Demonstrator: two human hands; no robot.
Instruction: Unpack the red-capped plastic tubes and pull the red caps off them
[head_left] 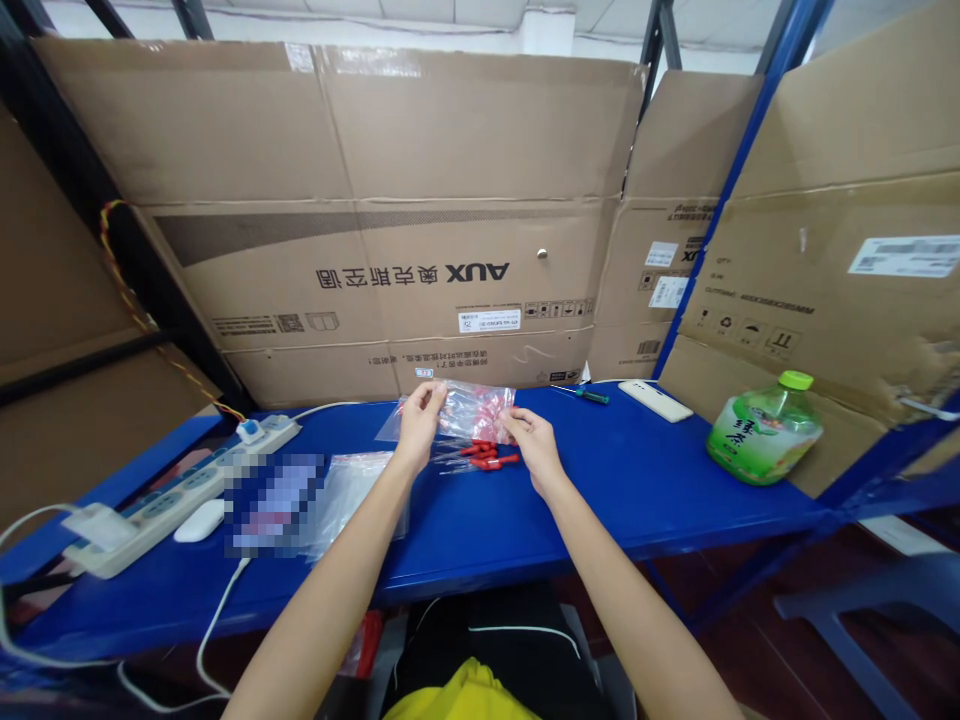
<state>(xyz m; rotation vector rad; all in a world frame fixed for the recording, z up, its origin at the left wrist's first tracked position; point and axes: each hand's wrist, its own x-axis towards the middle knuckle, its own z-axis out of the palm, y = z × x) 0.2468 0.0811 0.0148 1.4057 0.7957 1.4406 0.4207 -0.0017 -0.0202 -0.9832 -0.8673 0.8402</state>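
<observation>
Both hands hold a small clear plastic bag [471, 410] with red parts inside, lifted just above the blue shelf [645, 480]. My left hand [420, 422] pinches the bag's left top edge. The bag's right edge is pinched by my right hand [534, 442]. Several loose red parts [489, 457] lie on the shelf right under the bag, between the two hands.
More clear bags [352, 490] lie left of my left forearm, beside a blurred patch. A white power strip [165, 505] and a white mouse [199, 520] sit far left. A green screwdriver [589, 395], a white phone [655, 400] and a green tea bottle [761, 432] lie right. Cardboard sheets [390, 210] wall the back.
</observation>
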